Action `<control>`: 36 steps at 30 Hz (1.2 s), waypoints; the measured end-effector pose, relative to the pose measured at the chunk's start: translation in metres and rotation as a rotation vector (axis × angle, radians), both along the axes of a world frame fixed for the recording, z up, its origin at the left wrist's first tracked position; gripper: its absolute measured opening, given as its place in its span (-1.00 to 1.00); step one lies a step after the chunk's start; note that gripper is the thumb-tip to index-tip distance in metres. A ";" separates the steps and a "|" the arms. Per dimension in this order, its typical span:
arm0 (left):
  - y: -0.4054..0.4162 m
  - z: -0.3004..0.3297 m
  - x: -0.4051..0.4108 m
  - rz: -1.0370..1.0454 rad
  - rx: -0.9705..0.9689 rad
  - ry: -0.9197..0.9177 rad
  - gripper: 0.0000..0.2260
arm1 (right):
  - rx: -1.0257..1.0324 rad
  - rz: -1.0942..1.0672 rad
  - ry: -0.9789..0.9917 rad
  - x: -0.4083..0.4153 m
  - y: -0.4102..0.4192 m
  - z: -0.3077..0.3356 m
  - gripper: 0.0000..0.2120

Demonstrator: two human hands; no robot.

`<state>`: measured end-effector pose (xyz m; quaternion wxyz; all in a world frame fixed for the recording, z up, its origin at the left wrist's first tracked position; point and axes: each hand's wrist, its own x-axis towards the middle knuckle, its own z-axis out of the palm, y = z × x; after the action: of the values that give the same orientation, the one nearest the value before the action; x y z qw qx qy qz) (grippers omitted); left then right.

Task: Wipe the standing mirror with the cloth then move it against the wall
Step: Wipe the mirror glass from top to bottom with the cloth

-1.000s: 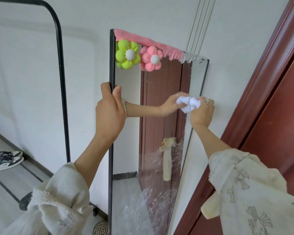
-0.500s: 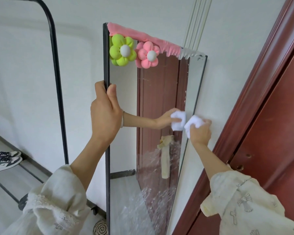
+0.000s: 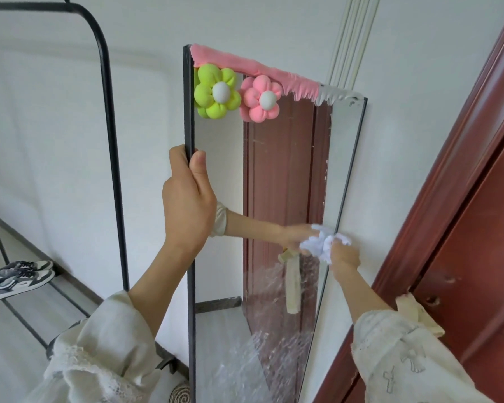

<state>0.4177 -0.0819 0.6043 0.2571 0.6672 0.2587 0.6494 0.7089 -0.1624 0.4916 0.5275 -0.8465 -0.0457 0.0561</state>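
Left hand [image 3: 188, 199] grips the mirror [image 3: 216, 175] edge; right hand [image 3: 342, 253] clutches the cloth [image 3: 322, 242]. Rack [image 3: 111, 141] left, door [image 3: 477, 199] right.

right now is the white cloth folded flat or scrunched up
Scrunched up: the white cloth is a crumpled wad in the right hand, pressed to the black-framed standing mirror.

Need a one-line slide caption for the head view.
Left hand grips the standing mirror by its edge while right hand wipes the glass with a white cloth.
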 end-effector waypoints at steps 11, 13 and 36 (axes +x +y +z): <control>-0.002 -0.002 0.000 -0.004 0.012 0.008 -0.90 | 0.327 -0.055 -0.067 -0.009 0.010 0.056 -0.63; -0.002 -0.002 0.000 -0.001 0.009 0.004 -0.85 | 0.307 -0.023 -0.159 -0.020 0.011 0.052 -0.62; -0.003 -0.002 -0.003 -0.036 0.009 -0.010 -0.87 | 0.269 0.001 0.010 -0.058 0.002 -0.027 -0.60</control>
<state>0.4150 -0.0851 0.6022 0.2671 0.6696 0.2423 0.6493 0.6514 -0.1605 0.4647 0.6366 -0.7676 -0.0507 0.0543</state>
